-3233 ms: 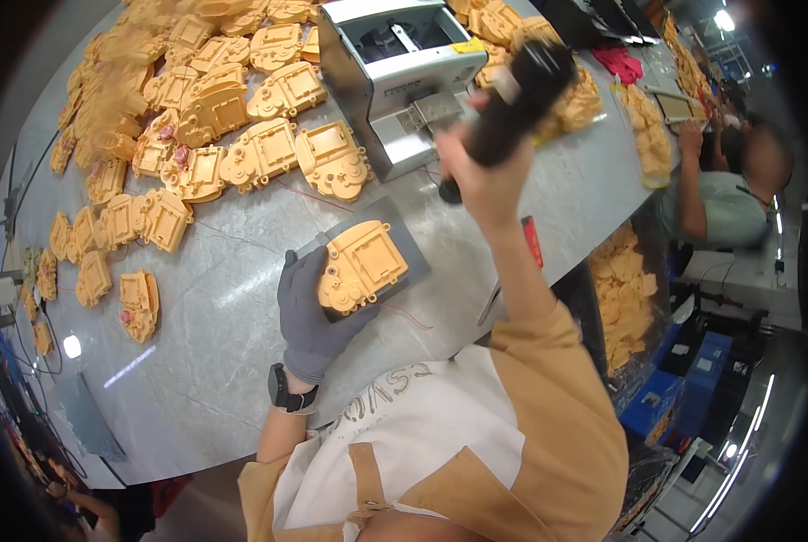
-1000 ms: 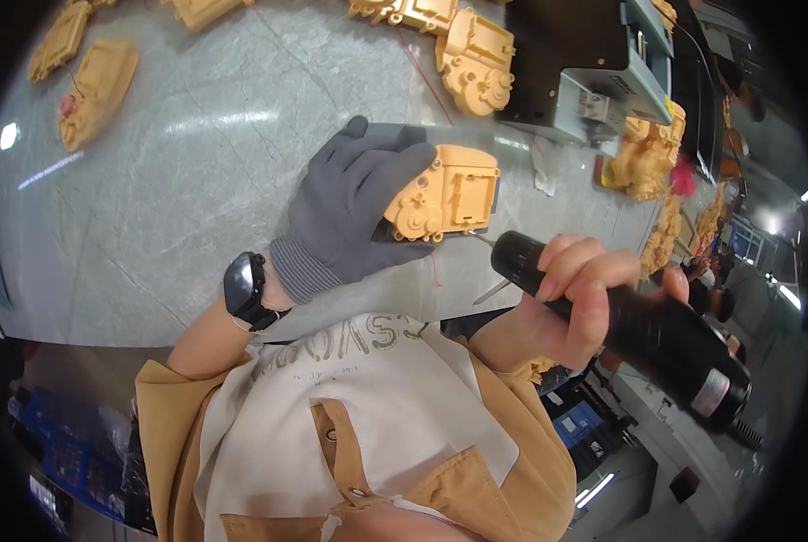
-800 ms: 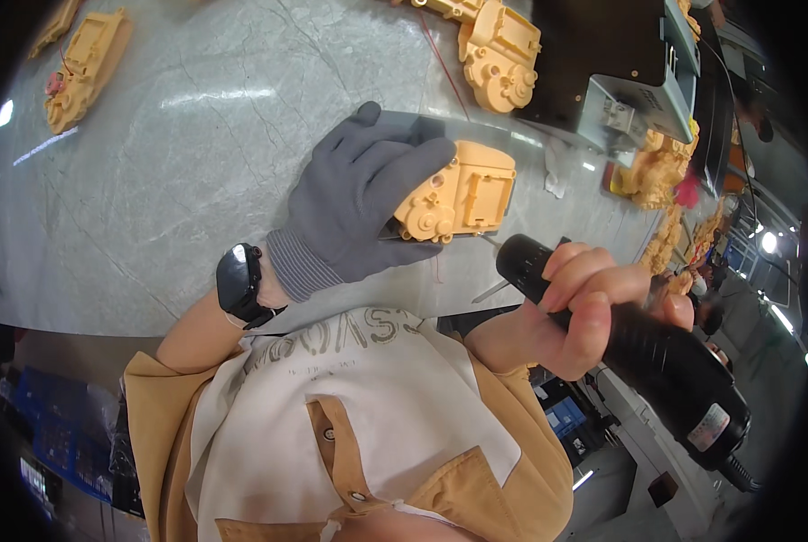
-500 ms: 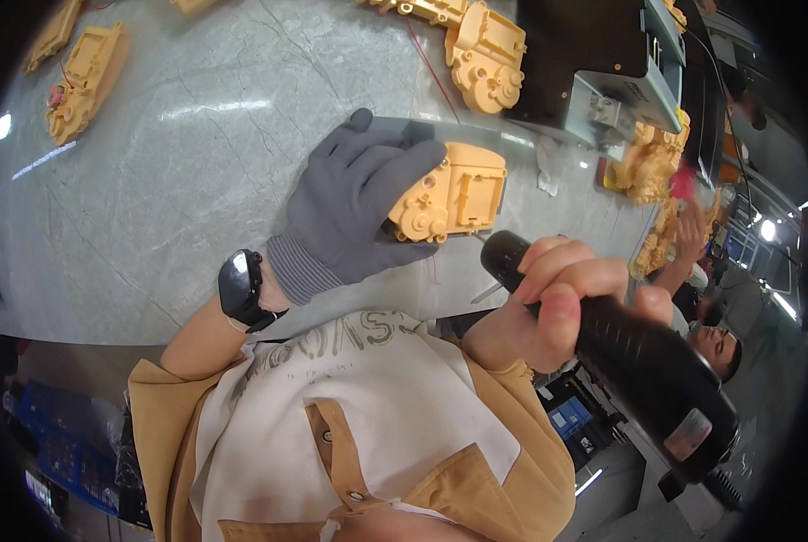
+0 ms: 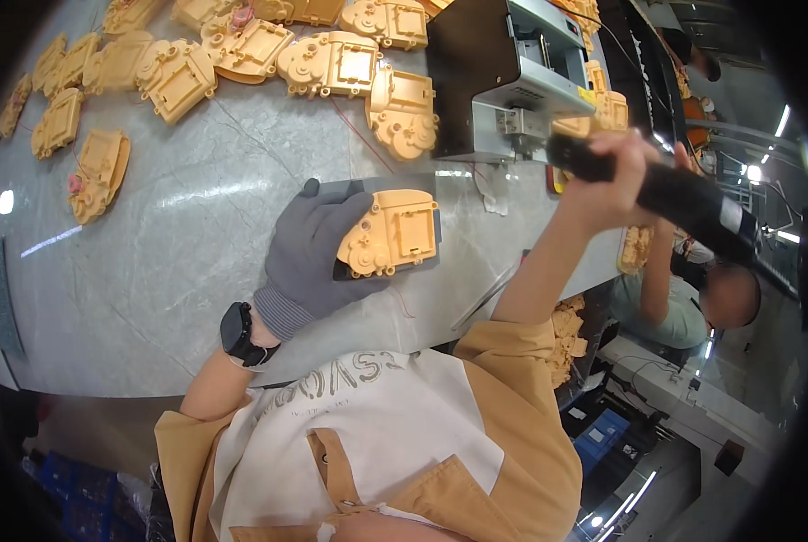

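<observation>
My left hand (image 5: 312, 248), in a grey glove with a black watch at the wrist, holds a yellow plastic housing (image 5: 391, 233) flat on a dark mat (image 5: 426, 185) on the grey table. My right hand (image 5: 605, 176) is raised to the right and grips a black electric screwdriver (image 5: 673, 196), lifted well clear of the housing. The tool's tip points toward a grey machine (image 5: 503, 77) at the back.
Many more yellow housings (image 5: 331, 63) lie in rows across the far and left part of the marble table (image 5: 151, 262). Another person (image 5: 693, 303) sits beyond the table's right edge. Blue crates (image 5: 607, 443) stand on the floor below.
My right hand has lifted the screwdriver from the housing's right edge up and away toward the machine. My left hand keeps holding the housing on the mat.
</observation>
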Motion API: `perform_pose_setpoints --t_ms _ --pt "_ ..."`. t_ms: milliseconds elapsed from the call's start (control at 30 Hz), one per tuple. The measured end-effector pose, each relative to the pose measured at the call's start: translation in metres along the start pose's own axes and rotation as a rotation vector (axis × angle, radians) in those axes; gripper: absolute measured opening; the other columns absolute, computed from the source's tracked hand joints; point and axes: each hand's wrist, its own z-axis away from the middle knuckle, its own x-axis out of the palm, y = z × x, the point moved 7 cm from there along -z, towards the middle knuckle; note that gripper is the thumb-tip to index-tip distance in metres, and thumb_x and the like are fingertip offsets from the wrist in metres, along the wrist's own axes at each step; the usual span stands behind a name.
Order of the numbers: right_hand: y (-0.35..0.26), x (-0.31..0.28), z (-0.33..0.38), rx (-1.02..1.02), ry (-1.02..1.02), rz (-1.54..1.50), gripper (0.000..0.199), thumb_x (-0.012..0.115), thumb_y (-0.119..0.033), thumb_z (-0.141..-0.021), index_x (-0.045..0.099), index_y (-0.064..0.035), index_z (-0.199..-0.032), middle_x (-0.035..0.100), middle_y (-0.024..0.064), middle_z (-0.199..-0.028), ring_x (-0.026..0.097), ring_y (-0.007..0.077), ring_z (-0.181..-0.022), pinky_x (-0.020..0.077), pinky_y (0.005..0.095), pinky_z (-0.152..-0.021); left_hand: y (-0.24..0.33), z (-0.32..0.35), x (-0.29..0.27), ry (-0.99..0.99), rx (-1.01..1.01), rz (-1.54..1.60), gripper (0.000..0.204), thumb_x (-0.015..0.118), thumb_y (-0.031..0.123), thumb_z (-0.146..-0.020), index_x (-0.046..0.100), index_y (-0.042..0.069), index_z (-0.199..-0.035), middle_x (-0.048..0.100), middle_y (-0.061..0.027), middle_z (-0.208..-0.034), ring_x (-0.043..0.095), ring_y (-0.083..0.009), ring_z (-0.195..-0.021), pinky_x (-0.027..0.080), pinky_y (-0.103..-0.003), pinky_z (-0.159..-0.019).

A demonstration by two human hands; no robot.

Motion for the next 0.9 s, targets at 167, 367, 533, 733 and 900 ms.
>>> perform_pose_setpoints --t_ms 167,367,533,733,900 --pt "0.003 0.015 0.026 0.331 -0.258 0.161 0.050 0.060 0.002 -0.070 0.036 0.0041 -0.114 0.054 0.0063 -0.058 0.052 0.0118 -0.047 0.0439 0.0240 -0.051 0.000 0.006 -0.001 0.006 0.019 -0.025 0.080 0.080 0.031 -0.055 0.044 0.005 -0.121 0.055 -0.0118 -0.106 0.049 -0.0317 -0.104 0.029 -0.048 -0.102" --pt "-0.064 0.005 0.081 0.239 -0.261 -0.223 0.062 0.052 0.004 -0.072 0.021 -0.0027 -0.124 0.047 0.0099 -0.061 0.045 0.0171 -0.043 0.0435 0.0325 -0.046 -0.002 0.004 -0.002 0.036 0.057 -0.019 0.078 0.078 0.034 -0.057 0.043 0.006 -0.121 0.055 -0.0121 -0.105 0.050 -0.0311 -0.104 0.030 -0.049 -0.101" --pt "-0.064 0.009 0.093 0.324 -0.155 -0.391 0.058 0.046 -0.002 -0.074 0.022 -0.0069 -0.127 0.043 0.0074 -0.061 0.044 0.0174 -0.044 0.0423 0.0338 -0.047 -0.007 0.007 0.001 0.004 0.037 -0.042 0.078 0.076 0.039 -0.059 0.043 0.007 -0.122 0.055 -0.0120 -0.106 0.050 -0.0297 -0.104 0.031 -0.049 -0.101" --pt "-0.060 0.034 0.112 0.440 -0.180 -0.566 0.056 0.044 -0.005 -0.077 0.026 -0.0085 -0.130 0.042 0.0063 -0.063 0.043 0.0165 -0.045 0.0409 0.0334 -0.049 -0.008 0.010 -0.001 0.011 0.004 -0.051 0.081 0.075 0.044 -0.058 0.043 0.007 -0.122 0.051 -0.0120 -0.110 0.049 -0.0292 -0.105 0.032 -0.049 -0.099" --pt "-0.046 0.035 0.114 0.613 -0.070 -0.696 0.050 0.044 -0.007 -0.080 0.031 -0.0086 -0.129 0.040 0.0036 -0.065 0.040 0.0131 -0.047 0.0384 0.0303 -0.053 -0.006 0.011 -0.005 0.076 0.032 -0.043 0.080 0.075 0.042 -0.058 0.043 0.007 -0.122 0.049 -0.0116 -0.110 0.048 -0.0291 -0.104 0.032 -0.048 -0.098"
